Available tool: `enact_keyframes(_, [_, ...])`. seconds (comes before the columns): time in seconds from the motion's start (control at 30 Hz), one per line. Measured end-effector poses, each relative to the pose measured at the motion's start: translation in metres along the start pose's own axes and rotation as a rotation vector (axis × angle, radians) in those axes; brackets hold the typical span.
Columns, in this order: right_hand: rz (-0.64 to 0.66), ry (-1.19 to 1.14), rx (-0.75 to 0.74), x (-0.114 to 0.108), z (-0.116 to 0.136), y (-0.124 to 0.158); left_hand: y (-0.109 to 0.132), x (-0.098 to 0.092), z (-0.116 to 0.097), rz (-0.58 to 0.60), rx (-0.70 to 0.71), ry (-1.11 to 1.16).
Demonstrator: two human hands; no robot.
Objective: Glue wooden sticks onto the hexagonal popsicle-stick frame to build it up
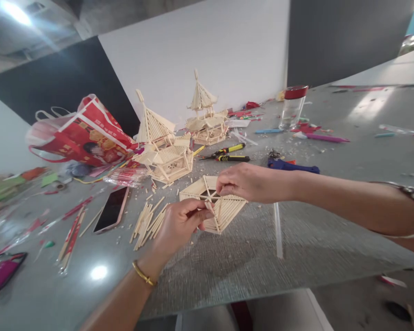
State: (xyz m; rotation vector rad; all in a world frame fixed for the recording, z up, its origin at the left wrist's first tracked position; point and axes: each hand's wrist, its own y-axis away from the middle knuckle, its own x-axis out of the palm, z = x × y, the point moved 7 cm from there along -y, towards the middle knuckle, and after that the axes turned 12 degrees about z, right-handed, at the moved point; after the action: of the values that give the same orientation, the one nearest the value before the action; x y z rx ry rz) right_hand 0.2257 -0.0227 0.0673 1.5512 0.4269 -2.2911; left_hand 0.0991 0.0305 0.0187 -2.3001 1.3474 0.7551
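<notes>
A six-sided panel of pale wooden sticks lies on the table between my hands, with spokes meeting near its middle and dark gaps on the far side. My left hand is closed in a pinch at its near left part, on what looks like a short wooden stick. Over the far right part of the panel, my right hand has its fingers pressed together; what they hold is hidden. Several loose wooden sticks lie just left of my left hand.
Two stick-built pavilion models stand behind the panel. Near them lie yellow-black pliers, a blue-handled tool and a glass bottle. A phone and red bag are on the left. Scraps litter the table.
</notes>
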Motion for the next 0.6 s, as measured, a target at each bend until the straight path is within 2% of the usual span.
enact_keyframes(0.27, [0.035, 0.027, -0.039, 0.0056, 0.0037, -0.0076, -0.0005, 0.0004, -0.0056, 0.002, 0.068, 0.003])
enact_keyframes(0.6, [0.049, 0.011, -0.035, 0.0047, 0.0104, -0.0104, -0.0001, 0.0005, -0.0052, -0.002, 0.05, -0.022])
